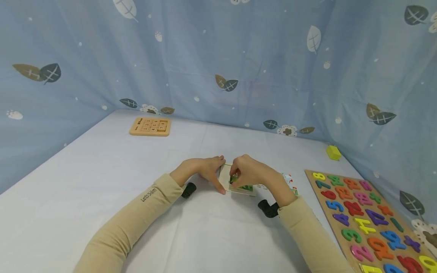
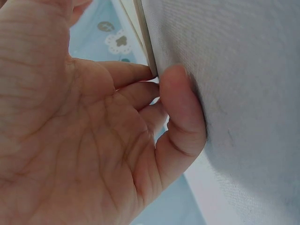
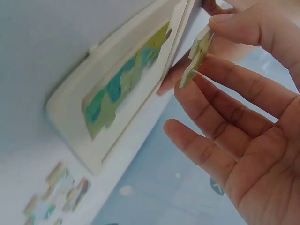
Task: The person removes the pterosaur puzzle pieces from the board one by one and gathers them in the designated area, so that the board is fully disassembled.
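A pale wooden jigsaw tray (image 1: 224,178) lies flat at the middle of the table, its recess partly filled with a green and teal picture (image 3: 124,84). My left hand (image 1: 205,170) rests against the tray's left side, thumb near the front corner and fingers toward the back; in the left wrist view fingertips (image 2: 147,72) touch its edge. Above the recess my right hand (image 1: 252,170) pinches a small green jigsaw piece (image 3: 200,52) between thumb and fingers. The piece is tilted and apart from the tray in the right wrist view. Its printed face is mostly hidden.
Loose jigsaw pieces (image 3: 58,187) lie right of the tray, partly behind my right forearm. A board of coloured numbers (image 1: 365,240) covers the right side. A yellow block (image 1: 333,152) sits at the back right, a wooden number slide puzzle (image 1: 150,133) at the back left.
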### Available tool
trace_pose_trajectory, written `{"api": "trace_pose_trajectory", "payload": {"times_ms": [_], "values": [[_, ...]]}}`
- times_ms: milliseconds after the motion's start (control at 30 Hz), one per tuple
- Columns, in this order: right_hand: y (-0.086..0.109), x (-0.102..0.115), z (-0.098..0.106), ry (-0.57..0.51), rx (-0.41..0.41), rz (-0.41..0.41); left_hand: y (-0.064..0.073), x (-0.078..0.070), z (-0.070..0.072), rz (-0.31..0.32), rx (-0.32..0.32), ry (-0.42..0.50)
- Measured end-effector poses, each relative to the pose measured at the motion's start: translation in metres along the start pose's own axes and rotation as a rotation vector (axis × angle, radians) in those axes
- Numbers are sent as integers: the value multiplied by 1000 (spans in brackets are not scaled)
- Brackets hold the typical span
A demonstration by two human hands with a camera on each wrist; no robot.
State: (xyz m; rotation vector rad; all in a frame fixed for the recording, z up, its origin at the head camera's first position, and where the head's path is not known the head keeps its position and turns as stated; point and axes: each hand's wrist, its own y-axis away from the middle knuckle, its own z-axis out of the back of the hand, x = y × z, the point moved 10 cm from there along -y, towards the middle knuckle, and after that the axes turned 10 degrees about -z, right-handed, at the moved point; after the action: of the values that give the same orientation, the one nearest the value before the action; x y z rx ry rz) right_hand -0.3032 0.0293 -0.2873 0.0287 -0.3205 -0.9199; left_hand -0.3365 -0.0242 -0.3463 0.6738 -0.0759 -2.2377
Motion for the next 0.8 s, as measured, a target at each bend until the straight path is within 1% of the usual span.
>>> {"api": "trace_pose_trajectory", "payload": {"times_ms": [167, 433, 800], "values": [[7, -7, 5, 21, -7, -17, -1, 1, 0, 6, -2, -9], [18, -29, 4, 3, 8, -122, -1, 0, 1, -4, -7, -29], [36, -48, 1, 15, 1, -168, -1, 0, 0, -1, -6, -16]]}}
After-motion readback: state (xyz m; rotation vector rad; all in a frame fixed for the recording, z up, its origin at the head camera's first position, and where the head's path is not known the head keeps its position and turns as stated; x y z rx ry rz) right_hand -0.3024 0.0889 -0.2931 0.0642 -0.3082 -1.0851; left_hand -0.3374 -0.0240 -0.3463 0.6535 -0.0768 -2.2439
